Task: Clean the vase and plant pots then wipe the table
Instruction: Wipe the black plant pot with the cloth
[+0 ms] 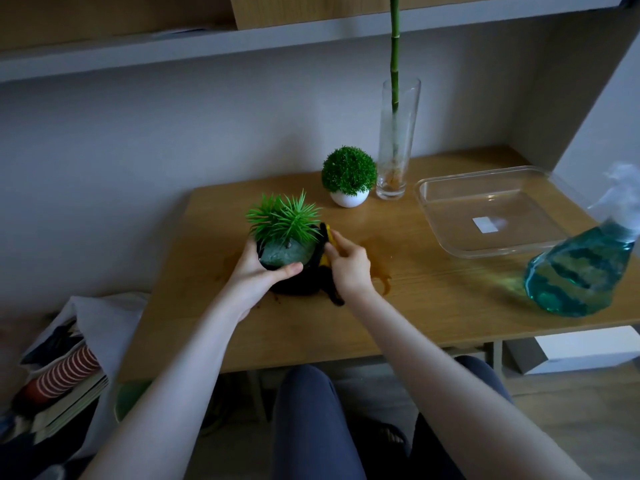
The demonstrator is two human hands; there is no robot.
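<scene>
A small black pot (294,284) holding a spiky green plant (282,216) is gripped by the left hand (258,275), fingers and thumb curled round its rim, near the front left of a wooden bench (415,299). A yellow and black cloth (327,258) is pressed against the pot's right side by the right hand (349,268), fingers curled on it. Brown wet stains (379,271) are seen on the bench beside the pot. Further back, a round green plant in a white pot (349,197) is set just beside a tall glass vase (394,140) with a bamboo stem. To the right, a clear tray (446,237) and a blue spray bottle (581,271) are placed.
</scene>
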